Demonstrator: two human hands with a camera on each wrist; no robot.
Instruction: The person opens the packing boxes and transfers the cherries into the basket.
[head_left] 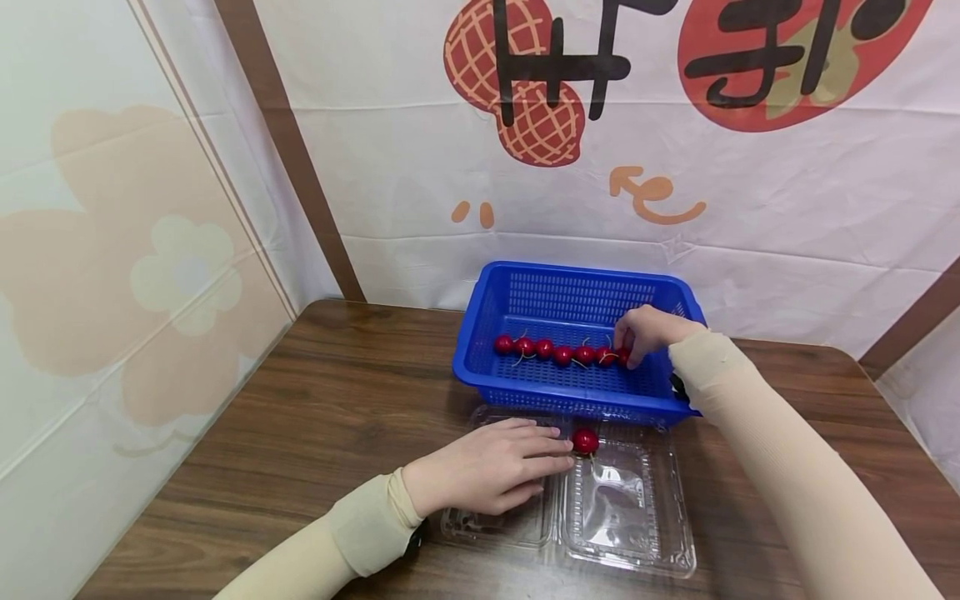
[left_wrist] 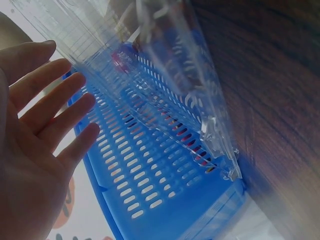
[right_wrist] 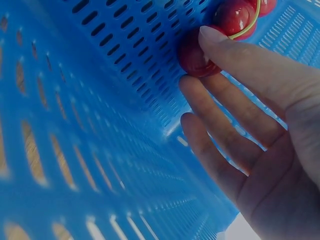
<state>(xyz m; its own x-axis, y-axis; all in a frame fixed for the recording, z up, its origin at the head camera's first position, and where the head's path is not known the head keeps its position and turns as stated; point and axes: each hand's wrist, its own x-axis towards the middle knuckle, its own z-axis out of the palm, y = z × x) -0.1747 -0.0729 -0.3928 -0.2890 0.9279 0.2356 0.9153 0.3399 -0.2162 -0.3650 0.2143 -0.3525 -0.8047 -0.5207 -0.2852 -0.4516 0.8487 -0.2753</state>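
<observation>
A row of red cherries with thin stems lies across the floor of a blue perforated basket. My right hand reaches into the basket and pinches the cherry at the row's right end between thumb and fingers. In front of the basket lies an unfolded clear plastic clamshell box. One cherry sits in the far left corner of its right half. Over the left half my left hand is spread, its straight fingertips right beside that cherry.
The basket and box stand on a brown wood-grain table. Right behind the basket hangs a white printed cloth, and a similar panel runs along the left side. The box's far edge meets the basket's near wall.
</observation>
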